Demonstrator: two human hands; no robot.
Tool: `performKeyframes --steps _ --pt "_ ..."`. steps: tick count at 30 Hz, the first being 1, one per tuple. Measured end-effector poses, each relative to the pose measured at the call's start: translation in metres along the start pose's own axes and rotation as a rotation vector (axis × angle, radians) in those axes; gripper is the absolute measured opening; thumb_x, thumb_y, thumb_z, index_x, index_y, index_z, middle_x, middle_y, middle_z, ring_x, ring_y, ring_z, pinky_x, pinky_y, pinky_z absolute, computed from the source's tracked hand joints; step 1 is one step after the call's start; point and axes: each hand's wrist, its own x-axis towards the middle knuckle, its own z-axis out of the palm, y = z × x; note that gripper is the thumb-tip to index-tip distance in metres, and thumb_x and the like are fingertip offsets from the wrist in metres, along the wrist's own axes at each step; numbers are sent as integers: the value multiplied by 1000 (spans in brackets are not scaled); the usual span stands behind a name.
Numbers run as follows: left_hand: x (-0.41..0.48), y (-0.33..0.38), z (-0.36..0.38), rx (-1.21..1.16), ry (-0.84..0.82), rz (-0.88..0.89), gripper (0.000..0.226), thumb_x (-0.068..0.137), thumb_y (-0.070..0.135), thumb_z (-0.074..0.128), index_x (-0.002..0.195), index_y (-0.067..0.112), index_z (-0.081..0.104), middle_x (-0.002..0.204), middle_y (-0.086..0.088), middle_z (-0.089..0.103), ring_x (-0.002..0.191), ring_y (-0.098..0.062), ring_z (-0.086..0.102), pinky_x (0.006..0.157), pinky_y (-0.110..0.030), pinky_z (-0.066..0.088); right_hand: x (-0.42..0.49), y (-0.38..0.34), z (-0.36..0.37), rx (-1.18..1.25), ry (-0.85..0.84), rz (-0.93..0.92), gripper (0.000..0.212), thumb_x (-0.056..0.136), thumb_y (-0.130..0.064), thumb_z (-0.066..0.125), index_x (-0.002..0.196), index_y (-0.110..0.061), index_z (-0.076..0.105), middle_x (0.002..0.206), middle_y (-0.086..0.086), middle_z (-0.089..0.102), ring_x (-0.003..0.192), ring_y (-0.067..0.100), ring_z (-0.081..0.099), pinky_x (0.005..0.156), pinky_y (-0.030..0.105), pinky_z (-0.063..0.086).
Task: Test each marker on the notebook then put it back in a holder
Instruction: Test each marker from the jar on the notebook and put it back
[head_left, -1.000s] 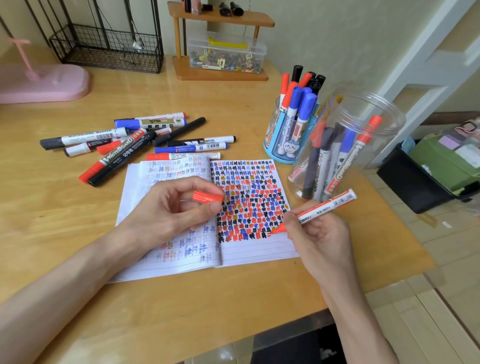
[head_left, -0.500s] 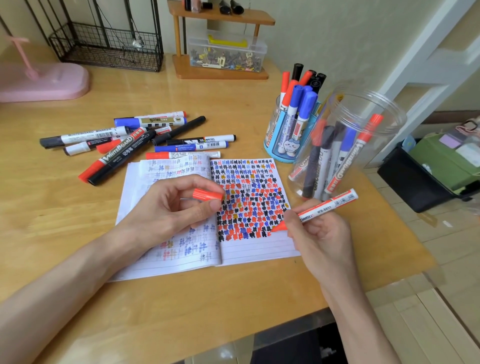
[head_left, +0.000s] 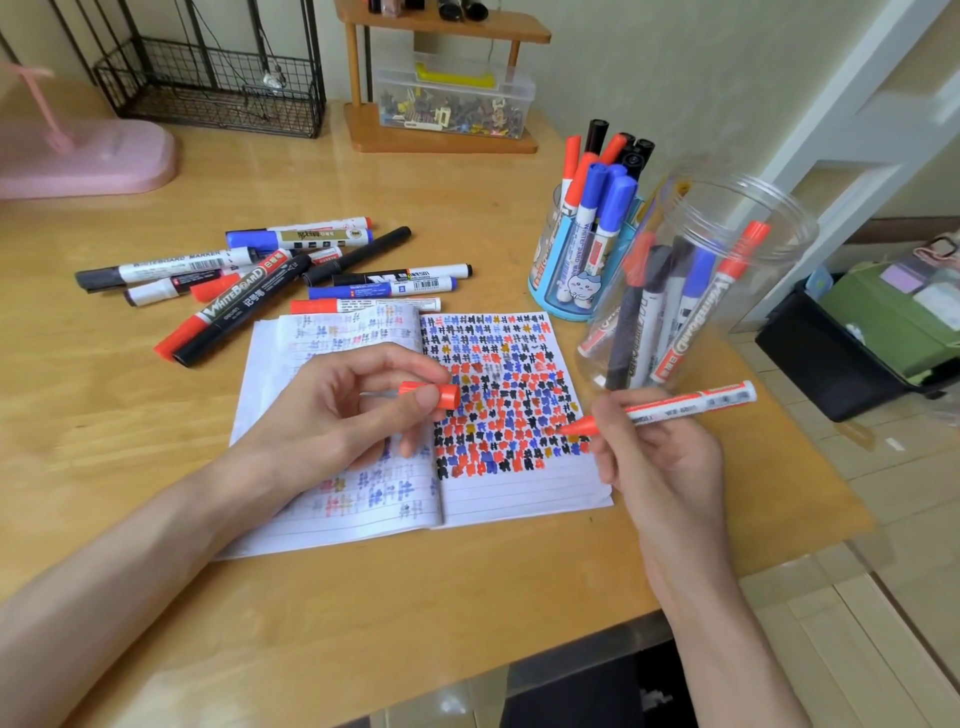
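An open notebook (head_left: 519, 499) lies on the wooden desk, its right page dense with red, blue and black marks. My right hand (head_left: 660, 457) grips an uncapped red marker (head_left: 691, 402), tip just above the page's lower right marks. My left hand (head_left: 358, 410) pinches the red cap (head_left: 441, 395) over the notebook's spine. Several loose markers (head_left: 244, 291) lie behind the notebook at left. A blue holder (head_left: 561, 280) and a clear jar (head_left: 696, 291) at right each hold several markers.
A pink object (head_left: 88, 156) and a wire basket (head_left: 218, 88) sit at the back left. A wooden shelf with a clear box of small parts (head_left: 452, 98) stands at the back. The desk's right edge drops to a black bin (head_left: 852, 358) on the floor.
The marker tip has crept left across the lower right of the page. My left hand with the cap has barely moved.
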Motion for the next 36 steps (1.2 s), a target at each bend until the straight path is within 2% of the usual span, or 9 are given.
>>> performKeyframes --steps 4,6,9,12,15,18,24,33,36 --pt "2 -2 0 24 2 11 19 84 18 75 102 13 77 83 -16 73 50 -16 54 41 -20 30 1 -5 -3 83 39 -10 17 98 -19 69 105 -3 68 67 4 55 59 10 50 54 17 43" --pt "2 -4 0 19 -1 15 20 84 18 74 102 10 76 76 -15 71 47 -16 51 40 -20 29 2 -6 -3 91 29 -24 16 98 -14 69 106 -2 64 68 7 53 59 11 48 53 16 42" --pt "3 -4 2 13 -8 25 21 84 13 73 102 2 73 74 -15 69 48 -16 52 43 -16 34 3 -9 -1 79 15 -52 18 97 -10 69 108 2 60 68 -4 62 61 4 57 56 15 45" --pt "3 -4 3 29 -7 42 22 82 8 73 102 -2 72 84 -19 73 48 -16 56 47 -13 41 3 -21 8 102 -40 -79 23 95 -23 69 106 -2 66 77 5 67 67 11 61 61 19 48" --pt "2 -3 4 42 -7 43 23 80 6 74 103 0 72 84 -9 77 48 -15 60 47 -12 42 2 -29 21 127 -120 -44 29 90 -34 66 101 -7 69 77 12 69 64 20 59 58 23 47" --pt "3 -2 5 31 7 30 22 81 3 73 102 -3 71 76 -5 76 45 -11 60 46 -9 42 1 -22 30 123 -150 -30 23 92 -29 69 100 -8 68 75 14 70 62 23 60 57 26 47" --pt "4 -4 0 35 -15 15 24 79 10 77 102 4 73 87 -9 78 54 -19 66 58 -19 53 -5 -11 32 154 -68 -43 20 90 -28 70 88 -8 69 67 13 65 61 22 60 58 25 48" --pt "4 -5 0 44 -13 28 24 78 13 78 100 6 73 87 -8 78 54 -19 65 60 -20 54 -6 -13 36 126 -52 -81 19 89 -24 73 93 -5 70 73 17 72 62 25 67 62 29 53" --pt "5 -5 1 41 -29 30 23 78 11 79 100 6 73 84 -7 78 54 -16 65 59 -19 54 -8 -12 39 84 -126 -98 14 91 -17 73 96 -3 73 76 15 75 64 24 71 62 28 54"
